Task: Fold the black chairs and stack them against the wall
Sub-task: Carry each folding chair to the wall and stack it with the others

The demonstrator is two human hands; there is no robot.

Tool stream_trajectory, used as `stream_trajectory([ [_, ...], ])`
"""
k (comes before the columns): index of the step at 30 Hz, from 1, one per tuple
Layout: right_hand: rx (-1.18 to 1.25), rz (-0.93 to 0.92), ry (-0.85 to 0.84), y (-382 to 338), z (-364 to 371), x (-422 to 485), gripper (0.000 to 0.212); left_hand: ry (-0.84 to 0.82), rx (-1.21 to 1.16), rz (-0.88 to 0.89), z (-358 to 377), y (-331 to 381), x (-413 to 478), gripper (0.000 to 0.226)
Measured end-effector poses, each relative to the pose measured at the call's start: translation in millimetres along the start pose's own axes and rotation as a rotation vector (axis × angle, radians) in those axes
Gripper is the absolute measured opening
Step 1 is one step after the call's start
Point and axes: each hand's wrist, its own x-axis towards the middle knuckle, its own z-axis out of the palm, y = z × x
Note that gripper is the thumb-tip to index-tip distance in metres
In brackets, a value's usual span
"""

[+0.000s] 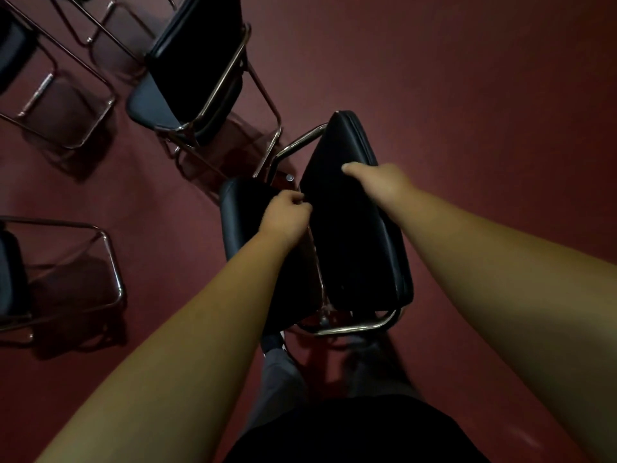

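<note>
A black padded folding chair [350, 228] with a chrome tube frame stands right in front of me, its seat tipped up almost vertical. My right hand [377, 182] grips the upper edge of that seat pad, thumb on top. My left hand [287, 213] is closed on the chair at the gap between the backrest pad [243, 212] and the seat. Another black chair [187, 78] stands unfolded just beyond, up and to the left.
More black chairs stand at the far left [13, 279] and top left [13, 45], with chrome leg loops [66, 111] on the dark red floor [467, 95]. My legs and feet show below the chair. No wall is in view.
</note>
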Motion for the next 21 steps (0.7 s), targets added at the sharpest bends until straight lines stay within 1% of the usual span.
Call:
stream_trajectory([
  [2,-0.046,0.000,0.024,2,-6,5,0.071,0.244,0.248,0.014,-13,-9,7,0.046],
  [3,-0.064,-0.004,0.033,1,-8,6,0.069,0.329,0.333,-0.027,-19,-16,11,0.054],
  [4,-0.079,-0.010,0.037,1,-10,7,0.067,0.349,0.359,-0.113,-25,-21,14,0.063],
  [6,-0.109,-0.023,0.041,0,-13,10,0.062,0.265,0.363,-0.305,-31,-33,18,0.081],
  [7,-0.125,-0.027,0.040,0,-15,13,0.061,0.191,0.391,-0.369,-32,-38,18,0.085],
  [8,-0.139,-0.027,0.041,0,-16,14,0.061,0.111,0.448,-0.391,-30,-44,18,0.084],
  [10,-0.157,-0.029,0.044,-2,-18,16,0.060,0.014,0.582,-0.351,-28,-49,16,0.068],
  [12,-0.174,-0.034,0.047,-4,-19,20,0.058,0.020,0.620,-0.321,-27,-52,16,0.057],
  [14,-0.182,-0.036,0.049,-6,-22,22,0.056,0.077,0.536,-0.280,-30,-55,17,0.059],
  [16,-0.171,-0.028,0.050,-6,-27,24,0.058,0.139,0.447,-0.216,-37,-59,18,0.054],
  [18,-0.165,-0.021,0.045,-8,-31,25,0.059,0.192,0.430,-0.157,-43,-63,20,0.052],
  [20,-0.170,-0.022,0.043,-9,-33,26,0.056,0.220,0.420,-0.134,-48,-67,21,0.061],
  [21,-0.173,-0.025,0.046,-10,-34,26,0.054,0.222,0.419,-0.150,-48,-68,21,0.068],
])
